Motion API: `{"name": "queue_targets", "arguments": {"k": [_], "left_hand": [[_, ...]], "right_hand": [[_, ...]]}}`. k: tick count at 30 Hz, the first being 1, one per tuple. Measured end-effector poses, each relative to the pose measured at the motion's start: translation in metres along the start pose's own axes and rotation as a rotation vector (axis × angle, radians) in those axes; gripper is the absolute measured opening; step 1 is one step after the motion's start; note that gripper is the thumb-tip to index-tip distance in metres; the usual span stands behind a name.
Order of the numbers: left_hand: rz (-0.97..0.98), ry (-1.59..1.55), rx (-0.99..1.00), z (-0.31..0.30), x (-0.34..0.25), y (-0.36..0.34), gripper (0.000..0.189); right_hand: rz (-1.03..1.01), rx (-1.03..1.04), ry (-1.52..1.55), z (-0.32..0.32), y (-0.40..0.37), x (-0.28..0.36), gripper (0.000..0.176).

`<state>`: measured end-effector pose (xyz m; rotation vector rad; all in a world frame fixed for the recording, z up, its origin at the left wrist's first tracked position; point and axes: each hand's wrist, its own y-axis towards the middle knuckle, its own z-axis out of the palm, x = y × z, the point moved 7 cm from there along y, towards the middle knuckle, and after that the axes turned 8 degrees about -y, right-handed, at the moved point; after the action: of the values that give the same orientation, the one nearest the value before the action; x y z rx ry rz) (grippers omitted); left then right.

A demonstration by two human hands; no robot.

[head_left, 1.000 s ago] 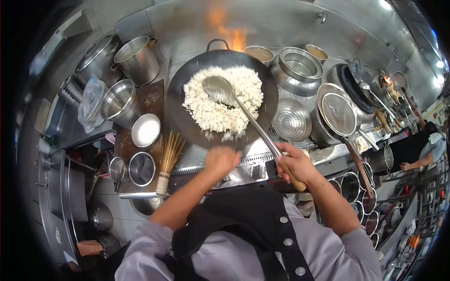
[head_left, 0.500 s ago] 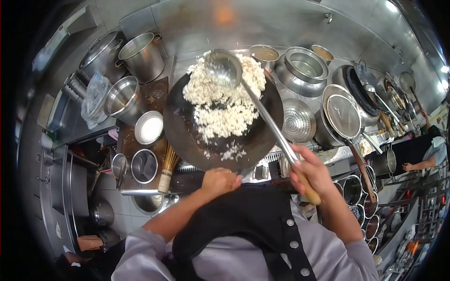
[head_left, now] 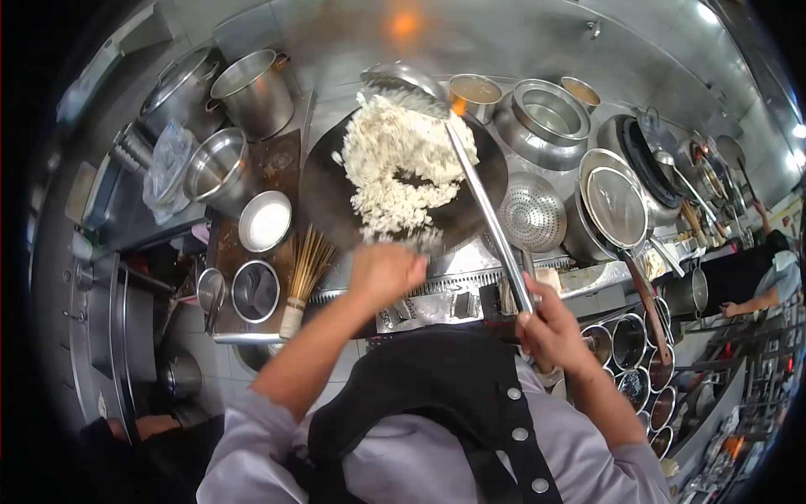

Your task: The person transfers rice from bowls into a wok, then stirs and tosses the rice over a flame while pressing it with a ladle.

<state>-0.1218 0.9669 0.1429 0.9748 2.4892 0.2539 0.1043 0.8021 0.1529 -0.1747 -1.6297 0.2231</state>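
Since half a second ago the wok (head_left: pixel 323 189) has been pushed back and tipped. The rice (head_left: pixel 399 164) now rides up as one tall heap toward the far rim, and the ladle (head_left: pixel 403 80) has swung further out, so its bowl sits at the top of the heap.

The left hand (head_left: pixel 384 273) is clenched at the wok's near edge. The grip is blurred and the handle is hidden under it, but the fist seems to be what tilts the pan. The right hand (head_left: pixel 550 328) is closed around the low end of the ladle's long shaft, probably to keep the fingers well away from the small flame (head_left: pixel 459 107) beside the ladle bowl.

A bamboo brush (head_left: pixel 304 273) leans just left of the wok. A small bowl of white powder (head_left: pixel 265 222) stands on the desk (head_left: pixel 269 172) within reach of the left hand. A perforated strainer (head_left: pixel 529 214) rests just right of the wok. Steel pots (head_left: pixel 252 88) stand at the back left. Far right, another person's arm (head_left: pixel 751 294) works at a separate station.
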Motion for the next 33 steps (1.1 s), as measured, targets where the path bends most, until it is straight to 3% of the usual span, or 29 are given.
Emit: {"name": "queue_targets", "arguments": {"k": [2,4,6,10,12,14,16,18,20,22,26,28,29,32,33], "left_hand": [[0.082,-0.163,-0.162,0.003,0.026,0.035,0.039],[0.068,-0.145,-0.15,0.022,0.049,0.054,0.036],[0.102,-0.091,-0.213,0.026,0.043,0.055,0.033],[0.106,-0.093,-0.262,0.028,0.048,0.045,0.027],[0.114,-0.133,-0.243,0.024,0.053,0.048,0.03],[0.111,-0.179,-0.218,0.024,0.057,0.052,0.033],[0.027,-0.158,-0.033,0.036,0.068,0.062,0.039],[0.037,-0.153,-0.078,0.035,0.065,0.064,0.042],[0.002,-0.185,-0.091,0.036,0.066,0.063,0.038],[0.005,-0.176,-0.095,0.042,0.067,0.059,0.037],[0.014,-0.162,-0.135,0.035,0.067,0.061,0.036],[0.034,-0.167,-0.146,0.038,0.069,0.061,0.036],[0.049,-0.177,-0.163,0.036,0.067,0.062,0.037],[0.003,-0.148,-0.134,0.036,0.067,0.061,0.037],[0.004,-0.152,-0.127,0.036,0.065,0.06,0.037]], "right_hand": [[-0.024,-0.151,-0.325,-0.006,-0.001,-0.036,0.057],[-0.159,-0.178,-0.629,0.0,0.015,-0.07,0.059],[0.005,-0.106,-0.598,0.007,0.028,-0.092,0.059],[-0.085,-0.12,-0.632,-0.005,0.024,-0.06,0.057],[0.112,-0.136,-0.366,-0.009,0.007,-0.026,0.056],[0.104,-0.153,-0.283,-0.009,-0.008,0.002,0.056],[0.009,-0.204,-0.119,-0.009,-0.008,0.035,0.057],[-0.029,-0.19,-0.127,-0.008,0.015,0.046,0.055],[0.182,-0.039,-0.223,-0.003,0.063,0.025,0.052],[0.229,0.038,-0.321,0.007,0.131,-0.005,0.049],[0.092,-0.014,-0.323,0.038,0.146,0.039,0.048],[0.006,-0.028,-0.211,0.034,0.114,0.057,0.051],[0.07,0.051,0.029,0.036,0.106,0.056,0.051],[0.26,0.131,0.229,0.05,0.145,0.008,0.052],[0.232,0.112,0.204,0.055,0.163,0.006,0.05]]}}
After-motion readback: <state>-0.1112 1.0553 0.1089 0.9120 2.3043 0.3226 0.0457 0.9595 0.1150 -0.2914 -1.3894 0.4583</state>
